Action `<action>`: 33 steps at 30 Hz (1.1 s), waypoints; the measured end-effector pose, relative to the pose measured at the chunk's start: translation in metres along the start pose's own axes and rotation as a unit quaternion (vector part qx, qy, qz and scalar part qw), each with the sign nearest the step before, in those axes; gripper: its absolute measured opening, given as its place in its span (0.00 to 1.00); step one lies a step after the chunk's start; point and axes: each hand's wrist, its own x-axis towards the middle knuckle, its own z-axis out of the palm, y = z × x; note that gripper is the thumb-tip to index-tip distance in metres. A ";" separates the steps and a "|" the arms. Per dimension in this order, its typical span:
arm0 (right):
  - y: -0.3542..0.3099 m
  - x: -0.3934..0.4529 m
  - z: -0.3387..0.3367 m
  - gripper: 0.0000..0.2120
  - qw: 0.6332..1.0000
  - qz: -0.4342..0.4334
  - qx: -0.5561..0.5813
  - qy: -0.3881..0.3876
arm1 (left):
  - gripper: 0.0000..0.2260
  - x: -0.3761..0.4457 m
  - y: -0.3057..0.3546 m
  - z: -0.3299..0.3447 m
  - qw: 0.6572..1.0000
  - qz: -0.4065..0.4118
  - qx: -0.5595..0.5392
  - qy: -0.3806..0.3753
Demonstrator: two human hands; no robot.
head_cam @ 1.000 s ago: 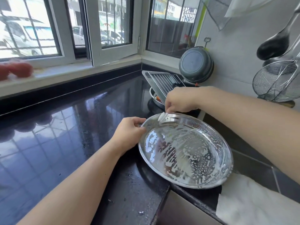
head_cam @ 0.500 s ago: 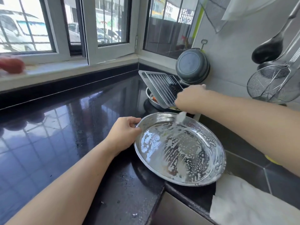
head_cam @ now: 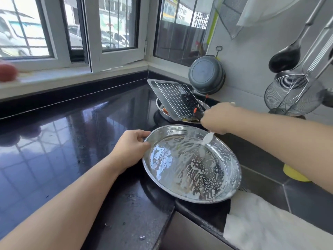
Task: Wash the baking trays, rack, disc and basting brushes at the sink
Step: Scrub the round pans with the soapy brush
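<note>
Head view: glossy black countertop point(head_cam: 75, 141) beneath corner windows point(head_cam: 115, 29), white-tiled wall point(head_cam: 252, 56).

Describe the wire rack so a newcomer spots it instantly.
Start at the black countertop and follow it to the far corner under the window. There a rectangular baking tray leans tilted on a metal bowl, and the wire rack lies in it. Its parallel thin bars set it apart from the soapy round tray in front.

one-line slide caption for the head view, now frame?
Left hand grips soapy round tray on the counter while right hand scrubs it with a white brush.
</note>
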 end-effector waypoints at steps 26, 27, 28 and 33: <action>-0.049 0.025 -0.014 0.15 0.932 0.065 0.345 0.084 | 0.20 -0.006 0.003 -0.001 0.999 0.002 -0.034 -0.020; -0.056 0.026 -0.014 0.12 0.921 0.066 0.369 0.104 | 0.20 -0.006 0.004 -0.002 0.999 0.000 -0.034 -0.018; -0.062 0.026 -0.014 0.06 0.913 0.060 0.385 0.120 | 0.20 -0.007 0.005 -0.002 0.999 0.000 -0.037 -0.018; -0.078 0.016 -0.002 0.06 0.879 -0.003 0.470 0.076 | 0.17 -0.012 0.011 -0.002 0.998 -0.005 -0.063 -0.023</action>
